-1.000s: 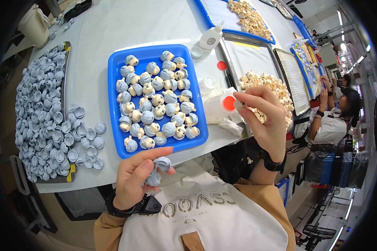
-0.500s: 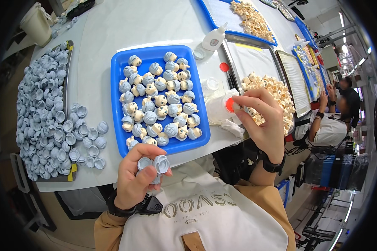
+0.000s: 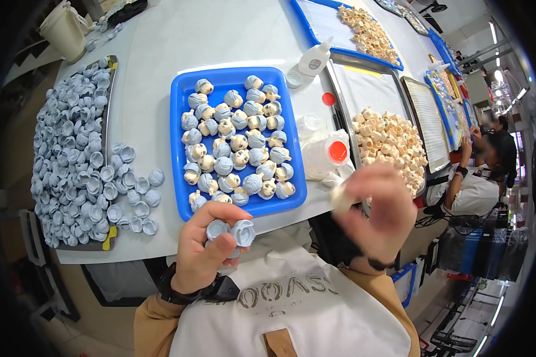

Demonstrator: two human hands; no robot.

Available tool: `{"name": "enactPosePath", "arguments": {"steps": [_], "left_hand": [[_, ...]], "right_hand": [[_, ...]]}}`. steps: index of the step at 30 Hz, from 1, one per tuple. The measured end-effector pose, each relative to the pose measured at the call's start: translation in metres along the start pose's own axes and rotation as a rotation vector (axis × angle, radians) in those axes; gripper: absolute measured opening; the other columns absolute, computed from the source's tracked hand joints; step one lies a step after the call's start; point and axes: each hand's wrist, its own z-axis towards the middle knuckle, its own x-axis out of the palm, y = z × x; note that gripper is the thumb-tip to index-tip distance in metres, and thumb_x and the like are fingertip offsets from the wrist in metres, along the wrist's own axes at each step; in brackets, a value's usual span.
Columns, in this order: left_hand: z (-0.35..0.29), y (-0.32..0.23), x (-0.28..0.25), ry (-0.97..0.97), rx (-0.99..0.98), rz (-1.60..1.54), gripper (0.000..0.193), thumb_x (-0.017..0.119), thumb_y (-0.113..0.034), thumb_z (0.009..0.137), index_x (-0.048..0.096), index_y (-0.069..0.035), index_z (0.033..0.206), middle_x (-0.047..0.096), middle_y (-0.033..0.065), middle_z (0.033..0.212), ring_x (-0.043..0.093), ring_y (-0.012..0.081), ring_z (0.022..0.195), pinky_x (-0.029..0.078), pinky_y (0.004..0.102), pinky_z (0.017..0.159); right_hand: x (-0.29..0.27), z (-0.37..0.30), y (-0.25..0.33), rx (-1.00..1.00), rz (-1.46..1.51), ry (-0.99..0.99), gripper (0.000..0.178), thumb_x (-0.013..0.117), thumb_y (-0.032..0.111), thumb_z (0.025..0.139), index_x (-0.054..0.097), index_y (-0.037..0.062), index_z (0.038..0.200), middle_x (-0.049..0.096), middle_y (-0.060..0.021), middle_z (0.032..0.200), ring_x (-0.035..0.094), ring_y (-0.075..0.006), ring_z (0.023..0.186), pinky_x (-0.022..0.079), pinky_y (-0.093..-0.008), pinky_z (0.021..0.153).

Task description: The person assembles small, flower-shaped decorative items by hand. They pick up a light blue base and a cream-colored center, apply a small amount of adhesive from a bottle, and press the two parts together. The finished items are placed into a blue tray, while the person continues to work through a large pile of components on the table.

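Note:
My left hand (image 3: 203,247) is closed around a few pale blue hair shells (image 3: 243,232), their hollow sides partly showing, just off the near edge of the blue tray (image 3: 298,196). Over the table's front edge my right hand (image 3: 382,211) is smeared by motion. Between its thumb and fingertips is a small cream doll face piece (image 3: 341,199), blurred too. Rows of doll heads (image 3: 240,158) with blue hair and painted faces lie in the tray. Beyond my right hand stands a whitish pot with a red disc (image 3: 337,152) on it.
Loose blue hair shells (image 3: 71,160) fill a tray at the left and spill onto the table. Cream face pieces (image 3: 390,140) lie in a metal tray at the right. A white squeeze bottle (image 3: 315,58) stands behind. A co-worker (image 3: 479,178) sits farther right.
My right hand has drawn back from the red-topped pot, down toward me, with the face piece in its fingers. My left hand keeps its hold on the shells. The view has shifted slightly.

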Motion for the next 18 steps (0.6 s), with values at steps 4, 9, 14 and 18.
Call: {"name": "enactPosePath", "arguments": {"steps": [4, 9, 14, 18], "left_hand": [[0.0, -0.001, 0.001, -0.006, 0.004, 0.031, 0.043, 0.061, -0.037, 0.086, 0.052, 0.0, 0.107, 0.057, 0.005, 0.078, 0.049, 0.0045, 0.056, 0.038, 0.0185, 0.047], [0.0, -0.001, 0.001, -0.034, 0.012, 0.025, 0.041, 0.062, -0.035, 0.086, 0.051, 0.0, 0.105, 0.056, 0.0041, 0.081, 0.051, 0.0044, 0.059, 0.04, 0.0181, 0.048], [-0.005, -0.002, 0.004, -0.081, -0.058, 0.112, 0.039, 0.062, -0.036, 0.086, 0.051, -0.003, 0.104, 0.056, 0.0026, 0.084, 0.052, 0.0034, 0.064, 0.042, 0.0168, 0.05], [-0.004, -0.002, 0.0, -0.041, -0.05, 0.038, 0.036, 0.06, -0.037, 0.087, 0.05, -0.004, 0.1, 0.057, 0.0021, 0.085, 0.053, 0.0036, 0.067, 0.042, 0.0167, 0.051]], "right_hand": [[0.03, 0.006, 0.012, -0.082, 0.284, 0.192, 0.033, 0.071, -0.006, 0.061, 0.063, 0.0038, 0.091, 0.059, -0.0095, 0.088, 0.058, -0.0227, 0.076, 0.046, -0.0304, 0.065], [0.048, 0.01, 0.007, -0.085, 0.206, 0.276, 0.031, 0.071, -0.002, 0.064, 0.061, 0.0044, 0.093, 0.057, -0.0089, 0.086, 0.056, -0.0236, 0.074, 0.044, -0.0316, 0.064], [0.054, 0.004, -0.002, -0.192, 0.126, 0.297, 0.033, 0.074, 0.009, 0.066, 0.062, 0.0031, 0.096, 0.055, -0.0073, 0.083, 0.054, -0.0221, 0.071, 0.042, -0.0314, 0.06], [0.063, 0.0, 0.003, -0.277, -0.004, 0.188, 0.046, 0.076, 0.019, 0.06, 0.062, 0.0007, 0.101, 0.055, -0.006, 0.085, 0.052, -0.0207, 0.068, 0.042, -0.0312, 0.058]]}}
